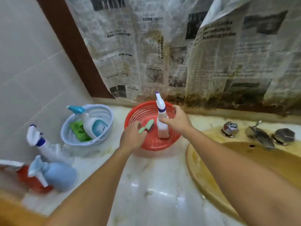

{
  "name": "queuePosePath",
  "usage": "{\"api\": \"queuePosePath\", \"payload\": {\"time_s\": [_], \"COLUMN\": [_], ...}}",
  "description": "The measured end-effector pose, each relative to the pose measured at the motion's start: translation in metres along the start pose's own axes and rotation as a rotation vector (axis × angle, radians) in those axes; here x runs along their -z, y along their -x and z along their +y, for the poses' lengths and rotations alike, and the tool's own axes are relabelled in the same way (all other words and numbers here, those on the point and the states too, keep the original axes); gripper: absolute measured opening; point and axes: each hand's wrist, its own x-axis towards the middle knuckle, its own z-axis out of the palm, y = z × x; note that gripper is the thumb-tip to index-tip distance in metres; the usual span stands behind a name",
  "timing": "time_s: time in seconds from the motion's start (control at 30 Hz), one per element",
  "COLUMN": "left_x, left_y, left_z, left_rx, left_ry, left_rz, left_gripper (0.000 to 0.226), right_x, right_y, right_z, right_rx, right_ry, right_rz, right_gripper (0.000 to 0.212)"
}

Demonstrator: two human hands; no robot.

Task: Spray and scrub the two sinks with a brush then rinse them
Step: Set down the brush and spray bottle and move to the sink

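Green-handled brush (146, 127) pinched by left hand (132, 138), seemingly pinkish spray bottle (162, 121) gripped by right hand (177, 120)

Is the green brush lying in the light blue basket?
No, the green brush is over the red basket, held by the left hand.

Two bare forearms come into view from the lower edge, one on each side, and each ends in a bare hand. The left hand (132, 137) and the right hand (177, 120) carry no gloves. No sleeve shows on either arm: both are uncovered from the wrist back to where the picture cuts them off near the elbow. Wrists and fingers show no watch, band or ring. The fingernails look short and plain, though the picture is too soft to tell more.
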Motion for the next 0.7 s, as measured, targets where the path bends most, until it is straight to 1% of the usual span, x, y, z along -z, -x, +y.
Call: {"api": "queuePosePath", "payload": {"time_s": [0.1, 0.17, 0.2, 0.23, 0.3, 0.33, 0.37, 0.4, 0.47, 0.53, 0.6, 0.7], "left_x": [-0.01, -0.018, -0.022, -0.026, -0.029, -0.031, -0.032, -0.034, -0.035, -0.036, -0.034, -0.02], "left_y": [-0.029, -0.043, -0.049, -0.055, -0.066, -0.071, -0.076, -0.081, -0.086, -0.091, -0.095, -0.092], "left_z": [-0.008, -0.011, -0.013, -0.017, -0.021, -0.023, -0.025, -0.026, -0.028, -0.03, -0.029, -0.01], "left_rx": [-0.092, -0.119, -0.112, -0.091, -0.027, -0.015, -0.016, -0.026, -0.044, -0.079, -0.145, -0.251], "left_ry": [-0.03, -0.107, -0.142, -0.167, -0.222, -0.25, -0.271, -0.28, -0.277, -0.217, -0.132, -0.05], "left_rz": [-0.006, -0.055, -0.085, -0.112, -0.172, -0.197, -0.216, -0.231, -0.266, -0.283, -0.272, -0.211], "left_gripper": [0.04, 0.045, 0.049, 0.053, 0.054, 0.052, 0.047, 0.042, 0.034, 0.03, 0.032, 0.035], "right_x": [-0.017, -0.029, -0.035, -0.039, -0.046, -0.048, -0.049, -0.048, -0.045, -0.037, -0.022, 0.01], "right_y": [-0.015, -0.02, -0.022, -0.024, -0.027, -0.028, -0.028, -0.027, -0.023, -0.019, -0.012, 0.005], "right_z": [-0.006, -0.006, -0.005, -0.004, 0.0, 0.001, 0.0, -0.001, -0.004, -0.007, -0.016, -0.032], "right_rx": [-0.01, -0.036, -0.038, -0.029, 0.003, 0.022, 0.039, 0.056, 0.061, 0.032, 0.017, -0.009], "right_ry": [0.004, 0.003, 0.009, 0.008, 0.006, 0.013, 0.021, 0.029, 0.018, -0.019, -0.043, -0.102], "right_rz": [-0.021, 0.009, 0.04, 0.068, 0.096, 0.102, 0.104, 0.106, 0.126, 0.17, 0.249, 0.402], "right_gripper": [0.112, 0.11, 0.105, 0.095, 0.06, 0.045, 0.036, 0.032, 0.027, 0.025, 0.025, 0.025]}}
